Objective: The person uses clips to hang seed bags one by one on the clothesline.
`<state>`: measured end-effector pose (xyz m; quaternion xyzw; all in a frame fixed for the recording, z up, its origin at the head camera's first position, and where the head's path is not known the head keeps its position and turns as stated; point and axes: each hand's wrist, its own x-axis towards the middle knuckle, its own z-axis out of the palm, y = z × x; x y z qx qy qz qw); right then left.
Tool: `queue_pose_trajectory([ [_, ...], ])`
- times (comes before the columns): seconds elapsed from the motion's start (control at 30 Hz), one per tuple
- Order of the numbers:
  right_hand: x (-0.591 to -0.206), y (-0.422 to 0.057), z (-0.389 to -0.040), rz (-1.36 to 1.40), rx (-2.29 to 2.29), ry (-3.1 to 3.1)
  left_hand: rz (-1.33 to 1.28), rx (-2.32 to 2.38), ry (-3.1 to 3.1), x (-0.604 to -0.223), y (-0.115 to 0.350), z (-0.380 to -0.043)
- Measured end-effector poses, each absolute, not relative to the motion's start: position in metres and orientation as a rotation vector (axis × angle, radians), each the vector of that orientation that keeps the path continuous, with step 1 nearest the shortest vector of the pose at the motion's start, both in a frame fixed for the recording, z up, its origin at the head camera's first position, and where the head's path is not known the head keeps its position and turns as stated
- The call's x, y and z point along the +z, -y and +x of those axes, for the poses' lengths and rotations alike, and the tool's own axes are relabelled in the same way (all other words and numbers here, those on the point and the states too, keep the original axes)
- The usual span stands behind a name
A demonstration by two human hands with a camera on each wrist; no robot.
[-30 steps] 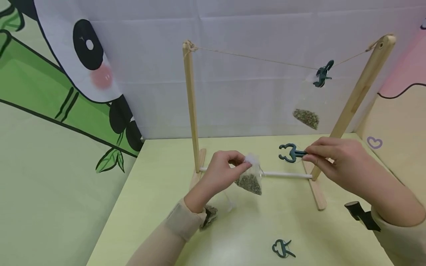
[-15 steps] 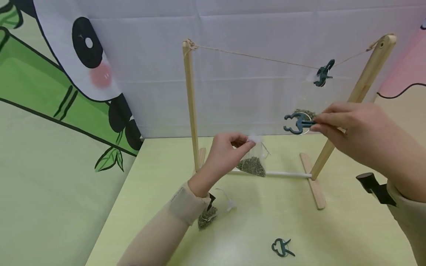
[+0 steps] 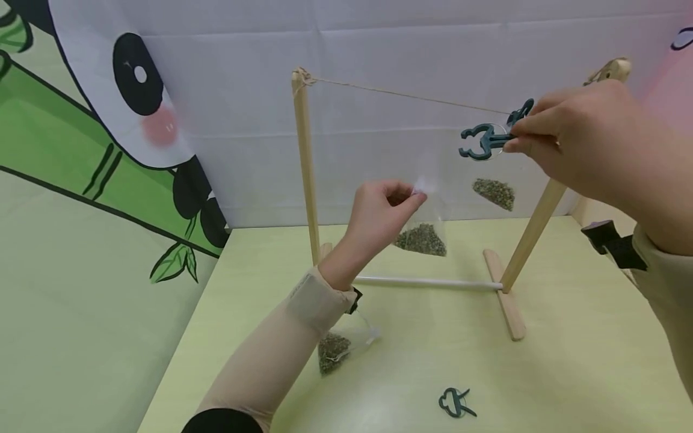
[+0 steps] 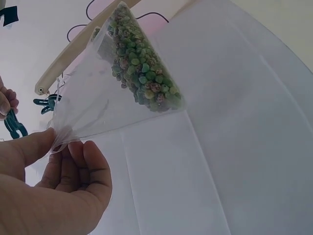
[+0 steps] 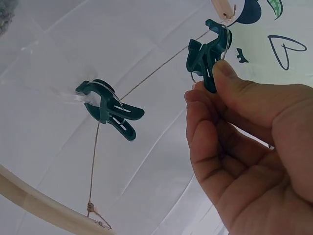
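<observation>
My left hand (image 3: 381, 219) pinches the gathered top of a clear drawstring bag (image 4: 93, 103), whose dried green peppercorn-like grains (image 3: 422, 239) sag at the bottom. Higher up on the right, my right hand (image 3: 579, 141) squeezes the handles of a dark green spring clip (image 3: 484, 142), so its jaws are spread with nothing between them. A string (image 3: 406, 93) runs between two wooden posts just behind that clip. Another green clip (image 5: 105, 105) grips the string and the top of a second bag, whose grains (image 3: 494, 192) hang below; in the head view my right hand partly covers this clip.
The left post (image 3: 307, 168) and right post (image 3: 533, 234) stand on wooden feet joined by a white rod (image 3: 428, 281). A third bag of grains (image 3: 334, 352) lies on the table by my left forearm. A spare green clip (image 3: 456, 403) lies near the front.
Both hands have risen. My left hand has lifted its bag from near the white rod, also drifting right; my right hand has carried its squeezed clip up to about string height.
</observation>
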<state>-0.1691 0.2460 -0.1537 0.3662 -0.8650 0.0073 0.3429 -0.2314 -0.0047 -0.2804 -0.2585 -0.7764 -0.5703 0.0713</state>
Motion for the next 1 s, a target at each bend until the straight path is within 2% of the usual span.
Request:
queue_pose_trajectory([
  [1.0, -0.111, -0.23, -0.202, 0.615, -0.097, 2.653, -0.706, -1.622, 2.264, -0.234, -0.017, -0.273],
])
